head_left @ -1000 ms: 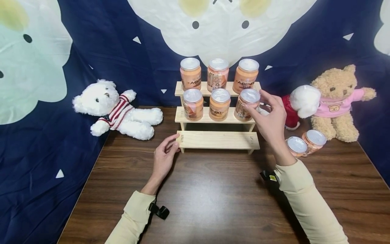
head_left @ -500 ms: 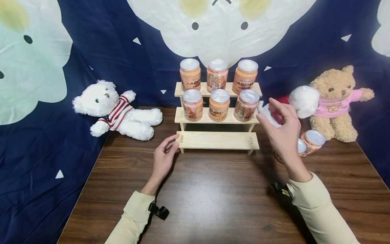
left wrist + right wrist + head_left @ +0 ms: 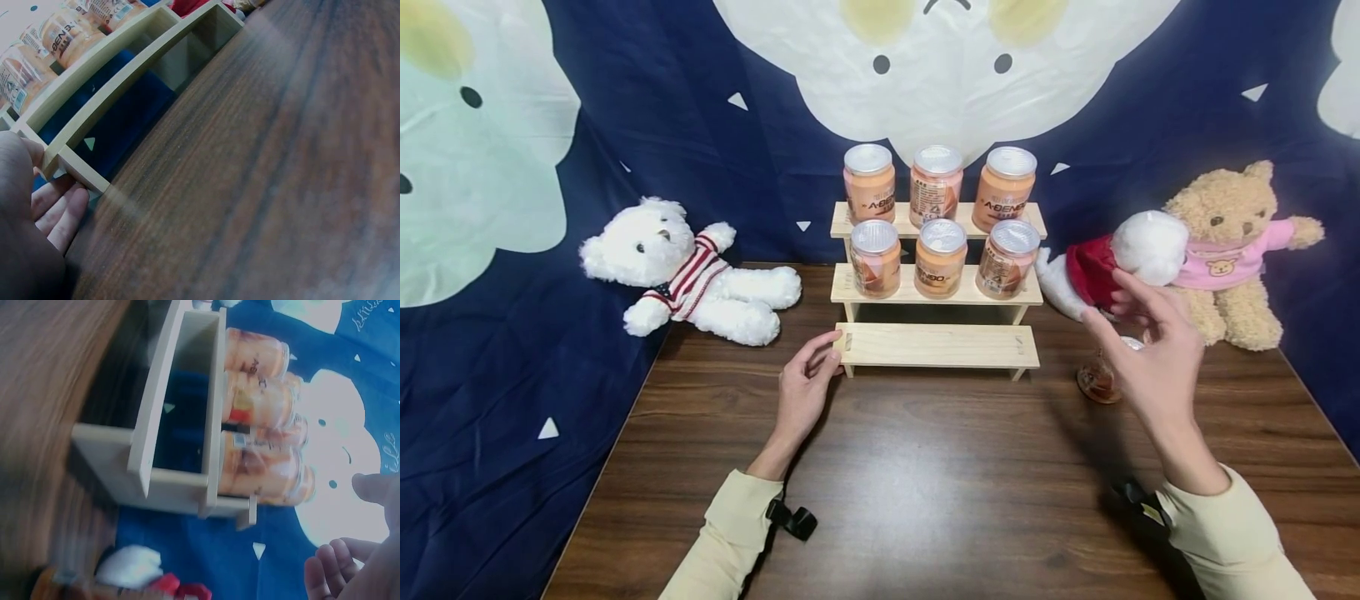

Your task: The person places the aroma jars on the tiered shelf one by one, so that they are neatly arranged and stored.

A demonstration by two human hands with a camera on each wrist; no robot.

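A three-step wooden display shelf [image 3: 936,345] stands on the table. My left hand [image 3: 805,387] grips the left end of its lowest step; the left wrist view shows the fingers [image 3: 62,215] beside the short leg. Orange jars with silver lids stand upright, three on the top step, including a jar [image 3: 1003,192] at right, and three on the middle step, including a jar [image 3: 1007,260] at right. The bottom step is bare. My right hand [image 3: 1161,367] holds nothing, thumb and fingers spread, over a jar [image 3: 1097,385] on the table. The hand hides the other table jar.
A white teddy bear [image 3: 692,275] in a striped sweater lies left of the shelf. At right are a white plush toy [image 3: 1093,271] in red and a tan teddy bear [image 3: 1225,250] in pink. A dark blue printed cloth [image 3: 677,125] hangs behind the table [image 3: 925,483].
My right hand has let go of the right jar on the middle step and moved right and toward me, over the table jars. My left hand stays at the shelf end.
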